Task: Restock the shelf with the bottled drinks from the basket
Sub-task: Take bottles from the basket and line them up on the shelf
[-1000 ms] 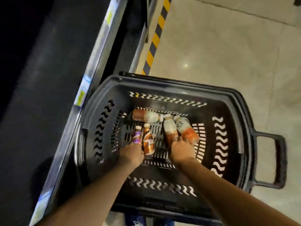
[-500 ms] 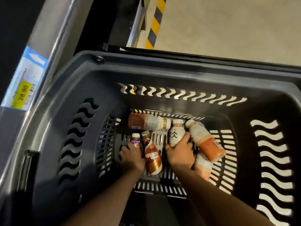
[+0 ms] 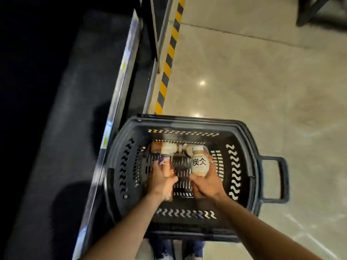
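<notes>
A dark plastic basket (image 3: 242, 147) stands on the floor beside the shelf (image 3: 116, 102) at the left. Both hands are inside it. My left hand (image 3: 161, 179) grips two small bottles together, a purple-labelled bottle (image 3: 163, 159) and a brown coffee bottle (image 3: 171, 170). My right hand (image 3: 206, 182) holds a cream bottle with black characters (image 3: 200, 164), lifted off the basket floor. Other bottles lie at the basket's far end: a brown and white bottle (image 3: 165, 147) on its side and a further bottle (image 3: 189, 149), partly hidden behind the cream one.
The basket's pull handle (image 3: 277, 179) sticks out to the right. A yellow and black hazard stripe (image 3: 169, 61) runs along the shelf base. Price tags (image 3: 106, 136) sit on the shelf edge. Pale tiled floor (image 3: 262, 87) spreads to the right. A dark furniture base (image 3: 319, 14) stands far right.
The camera has pulled back up from the basket. My right hand has closed around the cream bottle and raised it. My left hand now holds the purple and brown bottles together.
</notes>
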### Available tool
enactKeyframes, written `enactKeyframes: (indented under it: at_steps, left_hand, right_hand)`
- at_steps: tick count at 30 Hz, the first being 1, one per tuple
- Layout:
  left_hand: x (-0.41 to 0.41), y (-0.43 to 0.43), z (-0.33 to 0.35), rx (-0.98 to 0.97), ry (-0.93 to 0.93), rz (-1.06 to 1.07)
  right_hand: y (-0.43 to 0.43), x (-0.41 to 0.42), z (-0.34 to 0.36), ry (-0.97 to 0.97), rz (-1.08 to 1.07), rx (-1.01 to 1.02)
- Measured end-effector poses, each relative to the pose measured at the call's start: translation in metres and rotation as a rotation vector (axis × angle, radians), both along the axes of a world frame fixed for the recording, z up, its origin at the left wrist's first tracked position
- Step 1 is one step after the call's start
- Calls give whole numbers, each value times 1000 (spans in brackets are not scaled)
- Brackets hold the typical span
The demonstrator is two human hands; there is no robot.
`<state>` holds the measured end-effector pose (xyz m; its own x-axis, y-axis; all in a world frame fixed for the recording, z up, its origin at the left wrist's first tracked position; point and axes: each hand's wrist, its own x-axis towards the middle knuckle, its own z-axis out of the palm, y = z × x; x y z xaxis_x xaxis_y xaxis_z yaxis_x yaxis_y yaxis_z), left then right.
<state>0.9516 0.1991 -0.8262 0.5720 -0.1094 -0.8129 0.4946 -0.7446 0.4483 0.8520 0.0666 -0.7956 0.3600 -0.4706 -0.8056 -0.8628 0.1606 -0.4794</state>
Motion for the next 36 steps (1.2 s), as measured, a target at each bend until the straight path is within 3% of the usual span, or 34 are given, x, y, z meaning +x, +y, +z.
enactKeyframes:
  at_steps: [9, 13, 18, 23, 30, 36]
  left_hand:
    - [2, -19, 378, -291, 31, 165]
    - [-7, -11, 499, -383, -25, 126]
    - [-37, 11, 626, -527, -169, 100]
    - [-67, 39, 710, -570, -306, 159]
    - [-121, 88, 772, -506, -596, 551]
    - [-183, 157, 813, -401, -823, 860]
  right_hand:
    - [2, 4, 334, -194, -198, 51]
    - [8, -3, 466, -346, -187, -21]
    - [15, -25, 578, -525, -145, -125]
    - [23, -45, 642, -666, -19, -138]
    - [54, -34, 701, -869, 336, -76]
    - [132, -44, 754, -1012, 615, 93]
